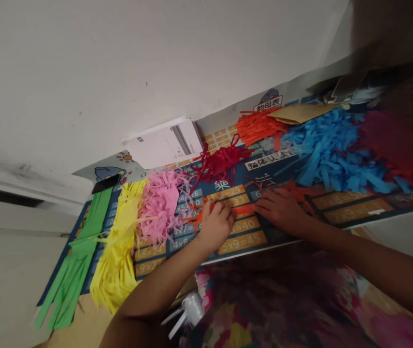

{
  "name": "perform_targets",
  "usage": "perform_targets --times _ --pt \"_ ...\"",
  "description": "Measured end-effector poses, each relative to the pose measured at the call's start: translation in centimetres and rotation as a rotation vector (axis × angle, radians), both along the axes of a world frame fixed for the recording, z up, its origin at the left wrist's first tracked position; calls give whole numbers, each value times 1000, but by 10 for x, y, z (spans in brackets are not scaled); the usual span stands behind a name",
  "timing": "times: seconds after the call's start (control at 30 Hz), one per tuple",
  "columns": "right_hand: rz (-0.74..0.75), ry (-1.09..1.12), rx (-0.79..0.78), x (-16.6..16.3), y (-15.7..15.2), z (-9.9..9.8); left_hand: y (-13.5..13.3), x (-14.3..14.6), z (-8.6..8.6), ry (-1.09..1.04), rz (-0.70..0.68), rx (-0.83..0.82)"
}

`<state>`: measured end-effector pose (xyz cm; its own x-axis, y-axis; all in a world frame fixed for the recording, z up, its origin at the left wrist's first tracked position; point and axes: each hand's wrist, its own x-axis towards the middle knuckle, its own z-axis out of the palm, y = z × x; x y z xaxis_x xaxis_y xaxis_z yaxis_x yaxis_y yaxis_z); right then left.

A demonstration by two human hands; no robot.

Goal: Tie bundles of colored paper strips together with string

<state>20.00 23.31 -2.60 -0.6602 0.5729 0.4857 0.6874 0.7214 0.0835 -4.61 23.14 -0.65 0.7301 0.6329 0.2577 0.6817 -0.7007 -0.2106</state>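
Between my hands lies a narrow band of orange fringed tissue paper (244, 210), low over the printed mat. At its left end my left hand (216, 223) has its fingers curled around the paper, and orange strips stick out beyond the knuckles. My right hand (280, 211) closes on the other end with fingers together, more orange fringe showing behind it. Just left of my left hand sits a pink fringed paper bundle (160, 205). A dark red fringed bundle (222, 163) lies above both hands. The fingertips are partly hidden.
Yellow (119, 246) and green fringed paper (83, 256) lie at the left, beside a black phone-like object (105, 183). A white box (166, 142), an orange-red bundle (259, 126) and blue strips (336, 150) line the back. The mat (249, 240) carries multiplication tables.
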Motion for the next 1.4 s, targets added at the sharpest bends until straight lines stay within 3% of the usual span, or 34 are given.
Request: perform_targets --times 0.17,0.4,0.53,0.97,1.03,1.23,1.4 --pt "-17 203 -157 27 7 -11 -1 -17 -7 -235 -46 -74" --pt "-74 304 -476 37 16 -16 2 -17 -6 -463 113 -337" --pt "-155 321 -522 35 18 -14 0 -16 -6 -502 179 -356" --pt "-246 278 -503 28 18 -14 10 -6 -8 -385 244 -305" --pt "-231 252 -444 26 16 -10 9 -7 -7 -385 199 -231" --pt "19 44 -132 14 9 12 6 -6 2 -135 -166 -21" --pt "87 -10 -30 9 17 10 10 7 9 -91 -149 -39"
